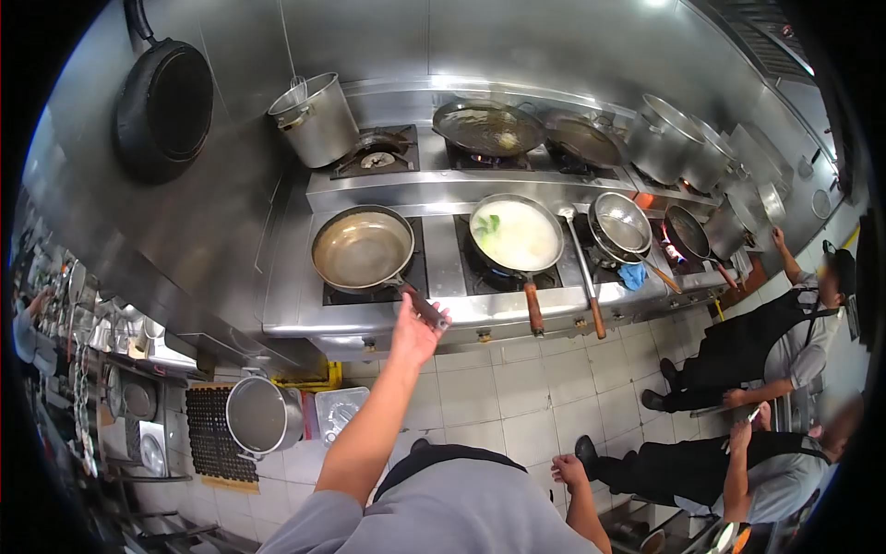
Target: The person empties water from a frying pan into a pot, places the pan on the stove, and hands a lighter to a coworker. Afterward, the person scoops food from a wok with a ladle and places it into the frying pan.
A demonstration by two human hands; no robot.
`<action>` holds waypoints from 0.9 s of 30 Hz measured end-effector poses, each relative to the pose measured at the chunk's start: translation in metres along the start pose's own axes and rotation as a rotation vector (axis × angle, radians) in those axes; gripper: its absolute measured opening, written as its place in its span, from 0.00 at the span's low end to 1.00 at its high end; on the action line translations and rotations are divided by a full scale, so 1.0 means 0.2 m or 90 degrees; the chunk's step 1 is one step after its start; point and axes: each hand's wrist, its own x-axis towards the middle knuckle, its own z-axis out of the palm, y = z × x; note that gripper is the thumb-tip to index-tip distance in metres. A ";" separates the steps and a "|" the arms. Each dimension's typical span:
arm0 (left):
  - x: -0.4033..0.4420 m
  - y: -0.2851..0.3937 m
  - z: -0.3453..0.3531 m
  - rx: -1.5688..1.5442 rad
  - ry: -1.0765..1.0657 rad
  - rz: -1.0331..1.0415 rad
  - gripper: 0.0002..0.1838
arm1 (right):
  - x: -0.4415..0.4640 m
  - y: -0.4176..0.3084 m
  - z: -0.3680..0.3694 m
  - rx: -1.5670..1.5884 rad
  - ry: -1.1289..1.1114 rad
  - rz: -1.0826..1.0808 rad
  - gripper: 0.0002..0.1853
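Observation:
My left hand (420, 334) is closed around the dark handle of a frying pan (363, 249) on the front left burner. The pan's inside is brownish and worn, with a thin shiny layer that could be liquid or bare metal. My right hand (569, 470) hangs low by my side, away from the stove, its fingers loosely bent and holding nothing I can see. To the right of that pan sits a wooden-handled pan (517, 235) of creamy white liquid with green leaves in it. A long-handled ladle (583, 268) lies beside it.
A strainer (620, 223), a blue cloth (632, 275) and a pan over flames (688, 232) are farther right. Woks (489, 127) and tall pots (318, 120) line the back shelf. A large pot (263, 414) stands on the floor at left. Two people in aprons (752, 342) stand at right.

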 end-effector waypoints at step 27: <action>-0.08 0.43 -0.21 0.198 0.113 -0.053 0.11 | 0.30 -0.63 0.35 -0.157 -0.204 -0.131 0.13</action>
